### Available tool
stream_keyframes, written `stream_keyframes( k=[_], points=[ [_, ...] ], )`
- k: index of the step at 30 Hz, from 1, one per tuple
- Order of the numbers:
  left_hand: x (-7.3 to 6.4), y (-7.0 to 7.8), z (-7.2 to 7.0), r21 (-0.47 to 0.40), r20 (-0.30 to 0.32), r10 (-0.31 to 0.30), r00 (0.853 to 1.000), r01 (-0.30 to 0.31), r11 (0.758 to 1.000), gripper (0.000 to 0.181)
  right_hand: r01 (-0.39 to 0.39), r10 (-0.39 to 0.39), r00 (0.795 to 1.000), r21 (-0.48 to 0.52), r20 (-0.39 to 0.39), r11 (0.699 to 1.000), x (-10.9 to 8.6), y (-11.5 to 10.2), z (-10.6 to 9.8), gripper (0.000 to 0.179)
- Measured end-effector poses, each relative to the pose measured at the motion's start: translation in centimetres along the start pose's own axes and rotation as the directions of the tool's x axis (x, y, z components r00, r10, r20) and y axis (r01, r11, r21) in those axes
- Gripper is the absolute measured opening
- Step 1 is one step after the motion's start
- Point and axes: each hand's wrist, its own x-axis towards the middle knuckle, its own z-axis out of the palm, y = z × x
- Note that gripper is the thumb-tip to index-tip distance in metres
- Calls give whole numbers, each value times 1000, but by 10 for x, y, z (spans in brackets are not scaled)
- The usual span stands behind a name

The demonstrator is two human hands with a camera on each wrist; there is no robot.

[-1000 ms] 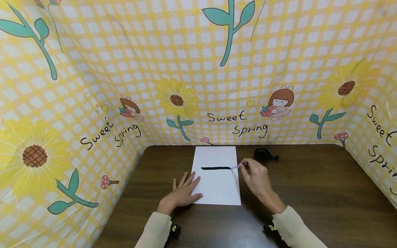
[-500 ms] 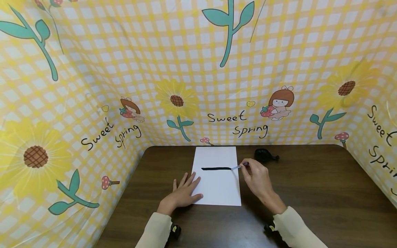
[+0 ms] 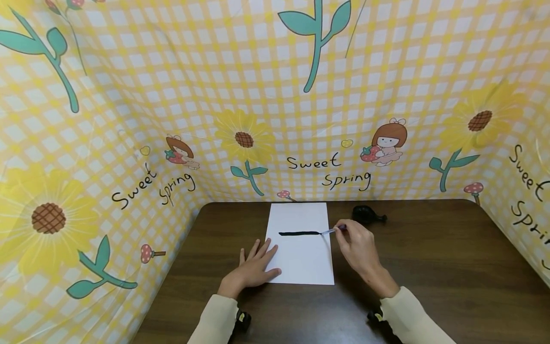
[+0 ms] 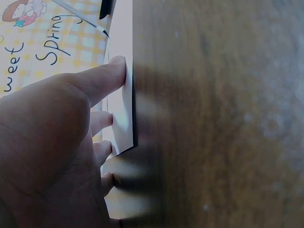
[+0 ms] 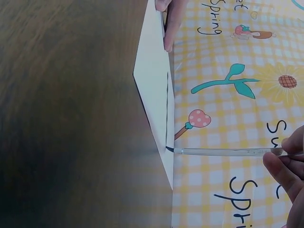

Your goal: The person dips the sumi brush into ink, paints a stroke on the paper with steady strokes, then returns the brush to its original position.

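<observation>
A white sheet of paper [image 3: 301, 265] lies on the table with a thick black line [image 3: 298, 233] running across it. My left hand [image 3: 253, 268] rests on the paper's left edge, fingers spread and thumb near the lower left corner. Just past the right edge, my right hand [image 3: 360, 248] pinches a slim paintbrush [image 5: 213, 152] with a clear handle between thumb and fingers. The brush slants down to the left, its dark tip [image 5: 170, 149] at the paper, by the line's right end. In the left wrist view the thumb [image 4: 111, 73] lies over the sheet.
A black, narrow-necked bottle [image 3: 364, 214] lies on its side beyond my right hand. The dark wooden table [image 3: 429, 258] is backed and flanked by a yellow checked cloth [image 3: 275, 119] with sunflowers. Each sleeve has a black wrist device near its cuff.
My right hand and wrist have shifted very slightly to the right, with the brush tip still at the line's right end. The left hand stays in place.
</observation>
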Motion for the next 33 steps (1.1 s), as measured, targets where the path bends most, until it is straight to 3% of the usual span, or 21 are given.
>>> stream_keyframes(
  k=[15, 21, 23, 28, 33],
  points=[
    [-2, 0, 0, 3, 1, 1, 1000, -1, 1000, 79, 47, -49, 998, -22, -49, 999, 5, 0, -8, 15],
    [-2, -5, 2, -56, -20, 45, 999, -46, 997, 82, 75, -77, 994, -32, -74, 997, 8, 0, -13, 15],
    [1, -13, 8, -77, -39, 74, 996, -77, 994, 82, 87, -90, 993, -36, -80, 996, 8, 0, -15, 16],
    [4, -17, 11, -86, -47, 79, 996, -83, 993, 84, 88, -90, 993, -23, -79, 996, 9, 0, -18, 16],
    [1, -11, 7, -86, -29, 64, 997, -67, 994, 85, 91, -92, 993, -24, -70, 996, 12, 1, -21, 15]
  ],
)
